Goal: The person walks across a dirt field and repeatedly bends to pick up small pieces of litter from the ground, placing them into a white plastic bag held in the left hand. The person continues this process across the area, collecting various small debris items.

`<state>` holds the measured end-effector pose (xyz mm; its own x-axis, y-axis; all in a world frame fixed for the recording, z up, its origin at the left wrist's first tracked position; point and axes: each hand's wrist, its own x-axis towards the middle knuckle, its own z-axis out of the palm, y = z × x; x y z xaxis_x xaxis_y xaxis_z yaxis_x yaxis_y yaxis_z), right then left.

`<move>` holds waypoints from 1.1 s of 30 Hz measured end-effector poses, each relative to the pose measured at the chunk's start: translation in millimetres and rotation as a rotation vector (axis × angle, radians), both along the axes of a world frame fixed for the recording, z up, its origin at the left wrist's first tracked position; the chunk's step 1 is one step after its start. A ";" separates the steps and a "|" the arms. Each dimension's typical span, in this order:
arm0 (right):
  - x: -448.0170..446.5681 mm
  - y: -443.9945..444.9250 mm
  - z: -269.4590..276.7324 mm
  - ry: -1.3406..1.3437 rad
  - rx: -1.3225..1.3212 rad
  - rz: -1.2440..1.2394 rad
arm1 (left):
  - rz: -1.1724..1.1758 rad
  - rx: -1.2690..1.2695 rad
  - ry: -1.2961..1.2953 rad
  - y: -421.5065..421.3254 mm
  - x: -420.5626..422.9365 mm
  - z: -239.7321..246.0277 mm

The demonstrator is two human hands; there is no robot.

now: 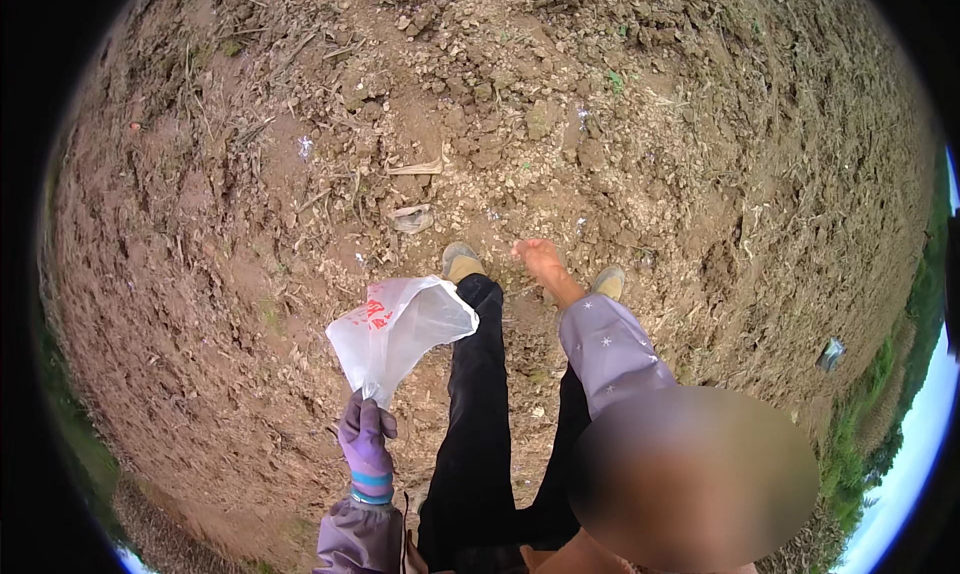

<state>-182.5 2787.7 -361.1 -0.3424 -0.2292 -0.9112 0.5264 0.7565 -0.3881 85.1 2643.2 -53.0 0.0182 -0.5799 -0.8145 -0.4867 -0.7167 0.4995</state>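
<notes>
My left hand (366, 433), in a purple knit glove with a blue-striped cuff, pinches the gathered end of a white translucent plastic bag (405, 322). The bag bears red writing, and its wide mouth spreads toward my shoe. My right hand (537, 256) is bare and hangs over the soil between and ahead of my shoes, its fingers bent together. Whether it holds something small cannot be made out. A lilac sleeve with white star shapes covers that forearm.
Rough brown soil (675, 199) with clods and dry stalks surrounds my two tan shoes (461, 262). A pale dry husk (416, 168), a crumpled scrap (412, 218) and small whitish-purple bits (304, 147) lie ahead. A shiny packet-like object (832, 355) lies far right, near green plants.
</notes>
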 end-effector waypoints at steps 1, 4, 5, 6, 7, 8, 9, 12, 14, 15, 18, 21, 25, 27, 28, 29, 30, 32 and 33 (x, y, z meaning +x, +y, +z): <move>-11.5 -16.9 17.5 -0.028 0.001 0.021 | 0.002 0.000 0.029 -2.6 -0.5 2.8; -41.7 -72.0 74.8 -0.091 0.018 0.030 | 0.012 -0.011 0.084 -11.1 -3.1 12.4; -47.1 -88.8 78.8 -0.093 -0.043 0.037 | 0.017 -0.019 0.102 -14.2 -5.3 16.5; -61.7 -101.5 79.4 -0.081 -0.095 0.037 | 0.043 -0.015 0.139 -15.7 -11.2 17.8; -73.9 -113.6 79.1 -0.074 -0.142 0.035 | 0.051 -0.016 0.156 -17.0 -16.7 18.4; -81.8 -127.2 78.4 -0.067 -0.176 0.024 | 0.060 -0.020 0.168 -18.4 -22.1 20.9; -87.0 -143.7 78.7 -0.064 -0.209 0.012 | 0.068 -0.023 0.177 -19.6 -26.7 22.3; -103.0 -195.6 63.5 -0.052 -0.275 0.007 | 0.104 0.007 0.143 -24.3 -45.9 27.8; -113.8 -231.0 54.5 -0.051 -0.303 0.002 | 0.140 -0.033 0.218 -24.6 -52.7 23.6; -116.6 -248.2 51.8 -0.056 -0.310 -0.005 | 0.161 -0.052 0.248 -24.3 -55.7 20.2; -132.3 -295.1 36.0 0.041 -0.300 -0.048 | 0.215 -0.030 0.238 -33.9 -86.7 19.9; -147.3 -334.5 27.6 0.078 -0.197 -0.064 | 0.292 -0.051 0.221 -36.5 -110.7 15.6; -170.0 -338.0 17.2 0.144 -0.250 -0.023 | 0.339 -0.039 0.234 -41.9 -149.0 8.5; -173.8 -324.1 27.5 0.006 -0.329 0.092 | 0.343 -0.035 0.217 -45.9 -160.2 4.3; -162.3 -317.0 41.6 -0.072 -0.362 0.184 | 0.330 -0.039 0.211 -50.8 -160.2 5.7; -135.1 -315.2 73.5 -0.163 -0.451 0.246 | 0.350 -0.072 0.188 -56.4 -153.9 11.3; -126.3 -305.8 94.6 -0.264 -0.498 0.379 | 0.362 -0.091 0.197 -59.6 -155.9 14.0; -106.6 -279.8 127.8 -0.463 -0.758 0.656 | 0.346 -0.134 0.222 -65.9 -164.0 22.1; -102.0 -258.9 131.3 -0.474 -0.846 0.718 | 0.331 -0.108 0.238 -68.0 -177.4 23.1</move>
<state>-284.5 2528.7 -229.8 0.4357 -0.8154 -0.3812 0.3146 0.5348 -0.7842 -92.3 2575.1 -29.9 0.0369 -0.6564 -0.7535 -0.1006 -0.7526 0.6507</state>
